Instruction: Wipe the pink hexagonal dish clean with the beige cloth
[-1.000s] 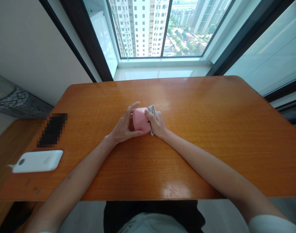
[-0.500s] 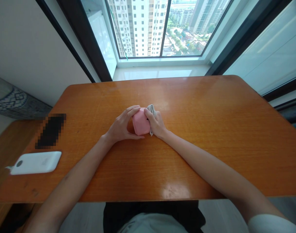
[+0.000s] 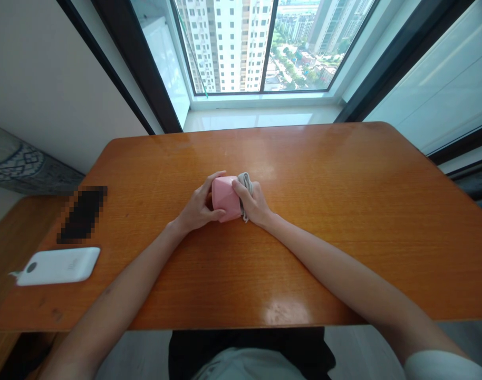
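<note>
A small pink faceted object point(image 3: 225, 197) sits between both hands near the middle of the orange wooden table point(image 3: 344, 211). My left hand point(image 3: 197, 208) wraps around its left side, thumb beneath and fingers over the top. On the object's right side, my right hand point(image 3: 254, 203) presses its thumb against the pink object while gripping a bunched grey-white cloth point(image 3: 246, 181). Both forearms rest on the tabletop.
A white power bank point(image 3: 59, 265) lies near the table's left front corner, with a blurred black rectangle point(image 3: 83, 212) just behind it. A large window point(image 3: 257, 47) rises beyond the far edge. A patterned grey surface point(image 3: 15, 166) sits at the left.
The pink object has turned slightly and shifted a little left in my hands. My left fingers have closed further over its top; my right hand stays pressed to it with the cloth.
</note>
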`<control>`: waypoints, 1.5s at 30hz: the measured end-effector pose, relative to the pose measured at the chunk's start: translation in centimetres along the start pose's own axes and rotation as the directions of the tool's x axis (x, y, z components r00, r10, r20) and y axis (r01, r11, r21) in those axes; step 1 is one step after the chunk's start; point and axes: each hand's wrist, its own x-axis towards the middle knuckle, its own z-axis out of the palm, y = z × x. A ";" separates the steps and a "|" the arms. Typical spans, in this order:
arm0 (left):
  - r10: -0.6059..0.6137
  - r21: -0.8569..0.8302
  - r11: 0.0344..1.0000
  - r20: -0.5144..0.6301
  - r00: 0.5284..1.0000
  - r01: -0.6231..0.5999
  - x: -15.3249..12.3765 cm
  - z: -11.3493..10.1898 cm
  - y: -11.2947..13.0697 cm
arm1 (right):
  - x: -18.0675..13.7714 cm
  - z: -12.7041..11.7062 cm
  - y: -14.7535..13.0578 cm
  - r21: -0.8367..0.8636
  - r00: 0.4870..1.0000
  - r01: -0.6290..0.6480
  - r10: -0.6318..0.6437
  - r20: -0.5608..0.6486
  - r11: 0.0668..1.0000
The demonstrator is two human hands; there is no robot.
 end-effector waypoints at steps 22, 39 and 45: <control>0.038 0.175 0.984 -0.015 0.999 -0.035 0.0 -0.3 0.5 | 0.1 0.1 0.0 -0.007 1.000 0.009 -0.009 -0.021 1.000; 0.290 0.234 0.930 0.006 0.957 -0.283 -0.1 -1.0 -0.3 | 0.0 0.3 -0.5 0.058 0.999 -0.052 0.053 -0.006 0.997; 0.435 0.492 0.741 0.168 0.884 -0.458 -0.1 -1.9 0.0 | 0.1 0.2 -0.2 0.046 0.999 -0.039 0.039 0.000 0.998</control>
